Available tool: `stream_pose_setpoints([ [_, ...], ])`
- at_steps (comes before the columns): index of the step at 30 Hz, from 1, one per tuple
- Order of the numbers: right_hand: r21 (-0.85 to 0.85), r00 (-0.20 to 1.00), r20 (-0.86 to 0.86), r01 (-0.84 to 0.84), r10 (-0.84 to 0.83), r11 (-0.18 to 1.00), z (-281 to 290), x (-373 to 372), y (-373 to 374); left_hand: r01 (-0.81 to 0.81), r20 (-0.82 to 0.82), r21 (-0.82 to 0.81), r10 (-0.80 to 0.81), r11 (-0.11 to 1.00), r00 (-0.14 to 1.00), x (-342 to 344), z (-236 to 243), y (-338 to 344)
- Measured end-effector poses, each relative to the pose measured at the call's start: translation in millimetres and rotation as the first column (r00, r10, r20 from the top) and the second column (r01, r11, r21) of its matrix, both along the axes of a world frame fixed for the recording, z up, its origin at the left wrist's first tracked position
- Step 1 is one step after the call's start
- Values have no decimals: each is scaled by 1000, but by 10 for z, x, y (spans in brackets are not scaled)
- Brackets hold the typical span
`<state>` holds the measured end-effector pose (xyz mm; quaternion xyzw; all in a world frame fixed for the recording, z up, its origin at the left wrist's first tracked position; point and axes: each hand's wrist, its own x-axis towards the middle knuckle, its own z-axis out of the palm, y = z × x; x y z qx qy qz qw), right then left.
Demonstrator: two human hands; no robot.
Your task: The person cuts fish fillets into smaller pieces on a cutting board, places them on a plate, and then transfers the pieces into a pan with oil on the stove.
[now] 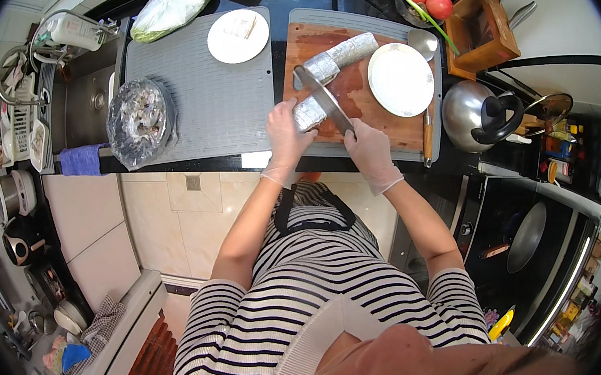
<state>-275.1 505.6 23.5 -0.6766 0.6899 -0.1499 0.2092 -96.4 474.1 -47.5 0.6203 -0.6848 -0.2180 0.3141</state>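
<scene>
A brown wooden cutting board (293, 59) lies on the counter in front of me, with wet patches on it. Several silvery lengths, apparently fish, rest there; a longer piece (353, 49) slants toward the upper right. My left hand (286, 139), in a clear glove, has its fingers closed on the nearer silvery piece (309, 114). My right hand (370, 151), also gloved, grips the handle of a kitchen knife (328, 103). Its blade slants up and left across the board, beside that nearer piece. Whether the edge touches the fish I cannot tell. A white plate (402, 80) sits at the board's right.
Left stand a plastic-wrapped bowl (141, 122), a sink (92, 81), a wrapped cabbage (172, 8) and a plate (222, 48) bearing a pale piece. To the right are a kettle (466, 113), a knife block (479, 34), tomatoes (435, 5) and a wooden-handled spatula (428, 139).
</scene>
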Motion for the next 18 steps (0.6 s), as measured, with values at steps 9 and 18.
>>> stream_pose_setpoints([
  [9,35,995,-76,-68,70,997,-13,196,-24,-106,-304,-36,90,994,949,143,-187,73],
  [18,89,989,-137,-34,46,995,-54,328,14,-112,-271,-98,82,989,959,76,-170,41],
])
